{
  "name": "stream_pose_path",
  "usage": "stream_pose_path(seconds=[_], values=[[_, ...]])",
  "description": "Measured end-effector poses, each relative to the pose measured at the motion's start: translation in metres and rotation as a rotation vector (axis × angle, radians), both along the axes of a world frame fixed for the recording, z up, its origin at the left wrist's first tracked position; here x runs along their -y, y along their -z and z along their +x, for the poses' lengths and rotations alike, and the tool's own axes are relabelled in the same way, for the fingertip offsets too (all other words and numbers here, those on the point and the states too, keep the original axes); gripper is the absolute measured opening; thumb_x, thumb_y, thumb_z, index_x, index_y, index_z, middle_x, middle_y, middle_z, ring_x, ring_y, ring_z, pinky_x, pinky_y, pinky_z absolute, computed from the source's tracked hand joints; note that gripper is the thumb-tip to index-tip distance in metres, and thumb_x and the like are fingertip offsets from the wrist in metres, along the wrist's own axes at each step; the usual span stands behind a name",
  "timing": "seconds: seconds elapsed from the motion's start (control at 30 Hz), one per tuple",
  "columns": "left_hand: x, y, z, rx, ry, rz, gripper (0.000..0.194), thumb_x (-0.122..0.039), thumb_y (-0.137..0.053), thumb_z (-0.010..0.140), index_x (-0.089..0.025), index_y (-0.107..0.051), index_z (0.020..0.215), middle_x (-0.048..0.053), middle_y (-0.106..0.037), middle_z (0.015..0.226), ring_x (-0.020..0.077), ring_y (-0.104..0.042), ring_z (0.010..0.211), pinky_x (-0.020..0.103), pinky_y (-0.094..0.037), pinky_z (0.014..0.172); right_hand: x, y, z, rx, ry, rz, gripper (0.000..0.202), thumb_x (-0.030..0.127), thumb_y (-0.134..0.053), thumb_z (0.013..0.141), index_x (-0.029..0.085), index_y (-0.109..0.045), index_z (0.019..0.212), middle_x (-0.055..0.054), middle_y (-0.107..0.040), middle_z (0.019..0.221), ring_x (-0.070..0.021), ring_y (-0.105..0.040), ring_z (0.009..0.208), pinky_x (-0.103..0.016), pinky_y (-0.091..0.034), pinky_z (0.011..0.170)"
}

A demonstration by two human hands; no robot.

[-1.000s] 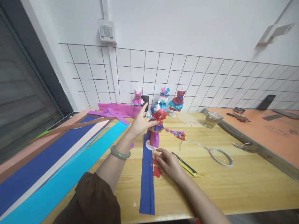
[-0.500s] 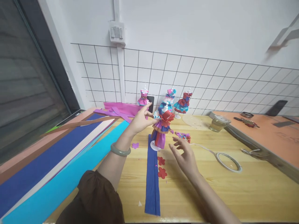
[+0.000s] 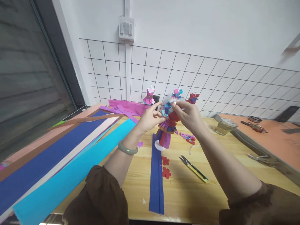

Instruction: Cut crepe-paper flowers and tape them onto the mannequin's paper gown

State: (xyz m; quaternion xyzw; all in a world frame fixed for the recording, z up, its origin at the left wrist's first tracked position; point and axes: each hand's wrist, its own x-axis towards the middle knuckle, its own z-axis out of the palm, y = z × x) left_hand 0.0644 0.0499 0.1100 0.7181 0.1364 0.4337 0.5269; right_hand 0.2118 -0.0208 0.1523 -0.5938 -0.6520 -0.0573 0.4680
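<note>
A miniature dress form (image 3: 166,139) in a red, purple and blue paper dress stands on a round white base. Against the left side of its bodice, my left hand (image 3: 151,120) pinches with thumb and fingertips, the index finger stretched out above. My right hand (image 3: 191,115) is closed at the top of the form, fingertips by its white neck knob and covering part of the red bodice. Two red paper flowers (image 3: 166,172) lie below the base. Under the base runs a dark blue crepe paper strip (image 3: 156,187).
Thread snips (image 3: 193,168) lie right of the flowers. Behind stand other dressed forms, one in pink (image 3: 149,97). Crepe paper strips, including a bright blue one (image 3: 77,175), spread across the left. A glass cup (image 3: 225,126) is at the right by an orange board (image 3: 278,140).
My right hand has risen from the tabletop to the top of the dress form, uncovering the snips. My left hand stays at the form's side. The view has shifted slightly.
</note>
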Motion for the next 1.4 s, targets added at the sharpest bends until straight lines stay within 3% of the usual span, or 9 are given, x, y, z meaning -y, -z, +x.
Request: stream_pose_path(seconds=[0.17, 0.5, 0.7, 0.87, 1.4], values=[[0.003, -0.001, 0.003, 0.019, 0.002, -0.004, 0.068, -0.017, -0.062, 0.068, -0.019, -0.034, 0.130, -0.002, -0.055, 0.068, 0.0088, -0.052, 0.062, 0.022, -0.041, 0.059, 0.003, 0.001, -0.005, -0.012, 0.024, 0.013, 0.036, 0.043, -0.047, 0.082, 0.013, -0.065, 0.075, -0.003, -0.060, 0.069, -0.0134, -0.051, 0.061, -0.025, -0.038, 0.055], [0.006, 0.001, 0.005, 0.026, -0.015, 0.078, 0.070, -0.016, -0.059, 0.071, -0.023, -0.028, 0.133, -0.003, -0.053, 0.068, 0.0081, -0.049, 0.060, 0.020, -0.039, 0.054, 0.011, -0.004, -0.006, -0.116, -0.020, -0.071, 0.036, 0.048, -0.049, 0.079, 0.016, -0.065, 0.077, -0.002, -0.059, 0.063, -0.0129, -0.051, 0.055, -0.023, -0.038, 0.049], [0.003, 0.003, 0.006, 0.033, 0.016, 0.054, 0.073, -0.016, -0.059, 0.071, -0.020, -0.024, 0.135, -0.001, -0.055, 0.073, 0.0085, -0.052, 0.065, 0.023, -0.042, 0.063, 0.000, 0.000, 0.018, -0.363, -0.172, -0.077, 0.037, 0.050, -0.053, 0.076, 0.017, -0.066, 0.087, -0.002, -0.062, 0.065, -0.0132, -0.056, 0.058, -0.024, -0.044, 0.053], [0.001, 0.005, 0.007, -0.001, -0.086, 0.072, 0.075, -0.019, -0.064, 0.068, -0.019, -0.027, 0.132, 0.001, -0.058, 0.080, 0.0111, -0.055, 0.076, 0.025, -0.041, 0.072, -0.007, 0.001, 0.028, -0.511, -0.225, -0.065, 0.037, 0.050, -0.059, 0.072, 0.018, -0.067, 0.088, -0.001, -0.061, 0.062, -0.0108, -0.054, 0.052, -0.022, -0.043, 0.048], [0.001, -0.001, 0.006, -0.051, -0.191, 0.090, 0.074, -0.022, -0.070, 0.062, -0.016, -0.036, 0.127, 0.005, -0.056, 0.088, 0.0153, -0.054, 0.087, 0.028, -0.042, 0.076, -0.011, 0.000, 0.025, -0.483, -0.344, -0.076, 0.031, 0.048, -0.055, 0.076, 0.022, -0.065, 0.091, -0.001, -0.061, 0.082, -0.0093, -0.053, 0.057, -0.022, -0.045, 0.053]])
